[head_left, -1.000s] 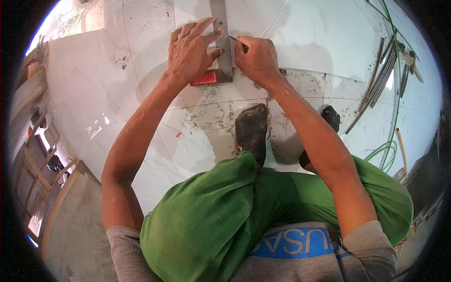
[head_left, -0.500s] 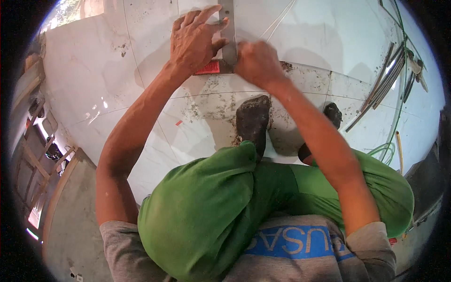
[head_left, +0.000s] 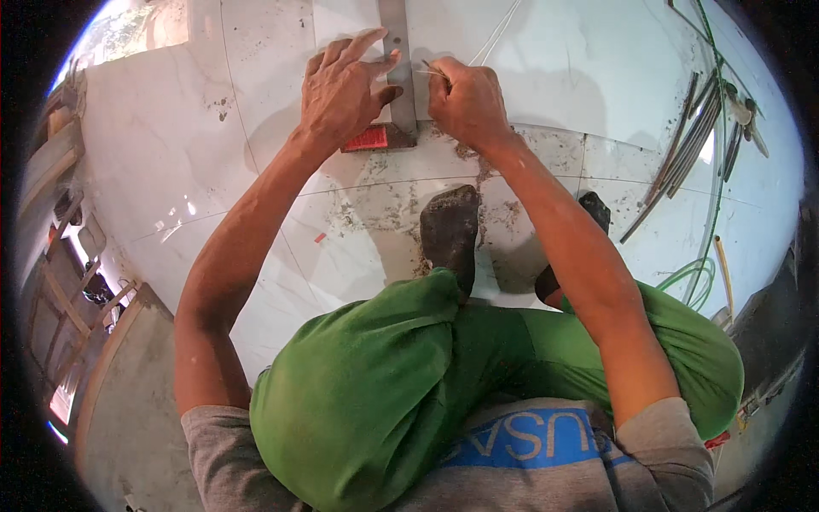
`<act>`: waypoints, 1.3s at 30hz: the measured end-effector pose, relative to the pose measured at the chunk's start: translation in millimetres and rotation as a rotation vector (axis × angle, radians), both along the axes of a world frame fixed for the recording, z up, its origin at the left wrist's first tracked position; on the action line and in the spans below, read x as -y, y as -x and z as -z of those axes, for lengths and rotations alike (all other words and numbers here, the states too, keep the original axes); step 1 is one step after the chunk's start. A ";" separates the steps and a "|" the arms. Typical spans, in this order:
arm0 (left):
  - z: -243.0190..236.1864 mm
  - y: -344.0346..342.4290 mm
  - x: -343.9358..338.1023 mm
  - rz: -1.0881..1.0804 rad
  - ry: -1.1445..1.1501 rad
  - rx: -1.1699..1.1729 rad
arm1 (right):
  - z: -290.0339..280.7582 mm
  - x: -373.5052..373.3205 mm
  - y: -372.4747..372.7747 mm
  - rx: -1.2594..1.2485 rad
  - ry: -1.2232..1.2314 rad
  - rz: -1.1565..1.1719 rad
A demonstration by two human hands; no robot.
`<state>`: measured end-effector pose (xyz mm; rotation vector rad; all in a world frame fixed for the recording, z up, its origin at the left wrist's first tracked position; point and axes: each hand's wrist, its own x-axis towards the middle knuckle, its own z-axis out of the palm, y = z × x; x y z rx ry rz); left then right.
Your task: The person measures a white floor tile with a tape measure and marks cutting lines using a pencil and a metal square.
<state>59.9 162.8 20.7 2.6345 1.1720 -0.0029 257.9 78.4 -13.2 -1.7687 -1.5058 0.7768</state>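
Observation:
A try square lies on the pale tiles in front of me, its grey metal blade [head_left: 398, 77] pointing away and its dark stock with a red panel [head_left: 367, 138] nearest me. My left hand [head_left: 335, 101] is flat beside the blade, fingers spread; the fingertips and thumb reach the blade's left edge. Just right of the blade, my right hand [head_left: 467, 98] is closed, pinching a thin pointed rod [head_left: 435, 71] whose tip sticks out toward the blade. The rest of the rod is hidden in the fingers, and its exact kind cannot be made out.
Several thin dark rods [head_left: 682, 141] lie in a bundle at the right, beside a green hose [head_left: 701, 277]. Pale cords [head_left: 499, 32] run across the tiles at the top. Dirt is scattered round my dark-covered foot [head_left: 450, 226]. A wooden-edged board [head_left: 128, 375] stands at lower left.
My right hand has drawn slightly right, off the blade's edge, and the thin rod's tip now shows. The left hand stays spread by the blade. The whole view has shifted slightly.

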 end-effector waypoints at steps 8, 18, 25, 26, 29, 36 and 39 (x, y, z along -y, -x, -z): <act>1.7 4.4 0.1 0.010 -0.012 -0.003 | 6.9 -14.8 9.0 0.040 0.009 -0.104; -28.1 -16.4 -3.3 0.003 0.128 -0.062 | -4.7 -16.5 3.6 0.187 0.056 -0.226; -21.8 -2.9 -4.3 -0.026 0.202 -0.138 | -11.1 64.8 18.2 0.119 0.188 -0.503; -17.3 -2.5 -3.9 -0.025 0.196 -0.134 | -13.9 65.2 15.8 0.115 0.175 -0.474; -1.0 3.6 0.3 0.028 -0.083 -0.038 | -20.4 47.3 9.4 0.015 0.076 -0.304; 2.6 2.7 -4.9 0.038 -0.038 -0.003 | 3.0 -6.5 -3.1 0.064 -0.047 -0.141; 3.6 4.4 -2.8 0.028 -0.028 0.004 | 6.1 -13.5 0.3 0.068 -0.029 -0.175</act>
